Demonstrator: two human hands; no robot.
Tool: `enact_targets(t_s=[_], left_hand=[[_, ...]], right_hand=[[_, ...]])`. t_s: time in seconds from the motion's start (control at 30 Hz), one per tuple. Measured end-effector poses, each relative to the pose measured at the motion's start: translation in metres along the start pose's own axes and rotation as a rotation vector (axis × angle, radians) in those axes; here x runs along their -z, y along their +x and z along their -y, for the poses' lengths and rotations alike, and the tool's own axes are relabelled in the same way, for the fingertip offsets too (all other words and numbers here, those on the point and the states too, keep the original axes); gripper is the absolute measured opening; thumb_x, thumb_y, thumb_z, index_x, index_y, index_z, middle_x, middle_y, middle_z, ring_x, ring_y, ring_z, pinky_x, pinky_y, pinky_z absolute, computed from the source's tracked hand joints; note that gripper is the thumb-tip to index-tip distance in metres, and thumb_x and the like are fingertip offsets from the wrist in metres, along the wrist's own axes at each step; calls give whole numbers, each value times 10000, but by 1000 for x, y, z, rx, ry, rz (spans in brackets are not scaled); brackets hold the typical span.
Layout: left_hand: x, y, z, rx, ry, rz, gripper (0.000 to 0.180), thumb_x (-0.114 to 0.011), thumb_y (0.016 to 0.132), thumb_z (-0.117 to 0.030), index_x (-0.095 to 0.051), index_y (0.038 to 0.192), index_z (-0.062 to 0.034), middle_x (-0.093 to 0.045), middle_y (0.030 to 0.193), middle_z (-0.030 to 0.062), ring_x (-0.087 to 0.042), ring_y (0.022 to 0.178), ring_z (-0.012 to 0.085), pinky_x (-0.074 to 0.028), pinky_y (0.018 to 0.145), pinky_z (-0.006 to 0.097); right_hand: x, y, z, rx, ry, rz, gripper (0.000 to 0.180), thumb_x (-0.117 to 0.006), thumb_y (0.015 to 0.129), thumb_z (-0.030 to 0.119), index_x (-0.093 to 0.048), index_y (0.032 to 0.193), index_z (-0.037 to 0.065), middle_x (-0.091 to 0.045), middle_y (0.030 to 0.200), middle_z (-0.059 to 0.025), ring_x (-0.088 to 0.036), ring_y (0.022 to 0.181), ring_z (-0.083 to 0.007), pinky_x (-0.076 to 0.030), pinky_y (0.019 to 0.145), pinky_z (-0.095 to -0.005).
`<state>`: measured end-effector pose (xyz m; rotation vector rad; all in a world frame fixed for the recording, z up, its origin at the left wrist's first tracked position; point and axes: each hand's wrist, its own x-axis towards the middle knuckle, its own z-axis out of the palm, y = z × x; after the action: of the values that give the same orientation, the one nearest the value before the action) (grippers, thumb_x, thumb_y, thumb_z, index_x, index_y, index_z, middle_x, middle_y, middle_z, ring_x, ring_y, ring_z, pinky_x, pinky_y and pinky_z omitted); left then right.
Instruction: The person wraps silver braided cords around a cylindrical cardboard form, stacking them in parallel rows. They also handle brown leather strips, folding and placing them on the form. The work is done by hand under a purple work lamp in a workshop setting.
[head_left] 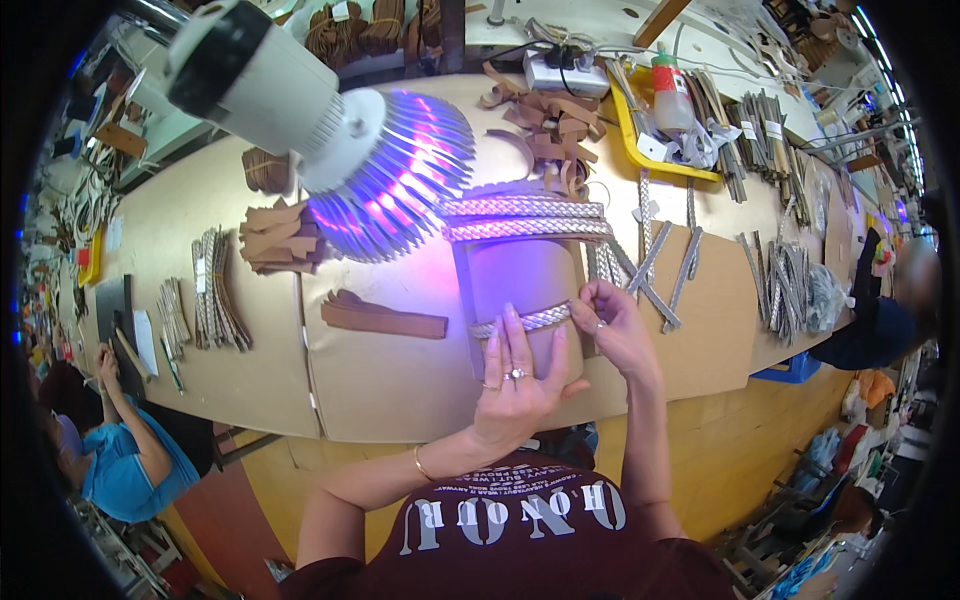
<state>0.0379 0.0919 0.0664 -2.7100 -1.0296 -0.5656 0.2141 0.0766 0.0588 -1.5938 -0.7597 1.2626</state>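
The person stands at a long desk [400, 380] covered with brown board. In front of them is a rounded form [522, 285], lit purple by a lamp [330, 130] with a white body and metal fins that hangs just above it on the left.

The left hand [515, 375] lies flat on the front of the form, fingers stretched out and close together, and the fingertips press on a thin braided strap [525, 320] that runs across the form. This hand grips nothing; it only holds the strap down. There are rings on it and a thin bracelet on the wrist.

The right hand [612, 322] is at the right end of the same strap. Its fingers are bent and pinch the strap end at the edge of the form.

Higher on the form two wider braided bands [525, 220] lie across it, one just under the other, near the lamp fins.

To the left on the desk lies a flat brown leather piece [385, 318], and further left a pile of brown leather cuts [280, 238] and bundles of thin strips [215, 290]. To the right of the form several braided strips [660, 265] lie crossed on the board. At the far side is a yellow tray [640, 150] with a plastic bottle [672, 90] in it.

At the left end of the desk another person in a blue shirt [125, 460] sits.
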Motion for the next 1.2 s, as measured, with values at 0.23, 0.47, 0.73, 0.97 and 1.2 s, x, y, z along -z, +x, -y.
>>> enact_targets(t_s=[0.23,0.47,0.73,0.97,1.2], left_hand=[[5,-8,12,-26,-9,20,679,-414,886,-680,-523,1380,-228,-557,1311,283,-588,1162,312,-322,971,394],[1,-10,21,-63,-92,-5,755,-544,786,-700,-542,1368,-219,-484,1375,309,-555,1170,334,-296,969,420],[-12,-34,40,68,-400,-428,737,-591,851,-626,-416,1456,-241,-270,1522,264,-295,1411,401,-4,1135,613],[-15,19,50,61,-293,-180,941,-546,857,-662,-198,1538,-114,-91,1580,264,-89,1459,461,55,1096,685],[-21,70,59,193,-679,6,952,-446,899,-661,-209,1496,42,-306,1481,291,-213,1395,495,-140,1143,598]], right_hand=[[-2,-26,6,15,224,-128,518,-366,1047,434,-642,997,-1,-604,808,-19,-520,735,-93,-425,660,-234],[-28,-29,39,69,-138,-174,136,-683,894,118,-653,877,-13,-595,710,22,-490,632,-44,-396,592,-201],[-15,-30,56,341,505,-177,142,-620,940,125,-626,910,-13,-584,767,-23,-472,649,-84,-391,631,-241],[1,23,65,258,485,-228,178,-607,967,183,-627,886,25,-547,707,7,-455,635,-85,-374,634,-225],[6,44,56,206,-130,-389,204,-666,934,189,-638,796,42,-516,653,48,-409,590,-25,-312,554,-190]])
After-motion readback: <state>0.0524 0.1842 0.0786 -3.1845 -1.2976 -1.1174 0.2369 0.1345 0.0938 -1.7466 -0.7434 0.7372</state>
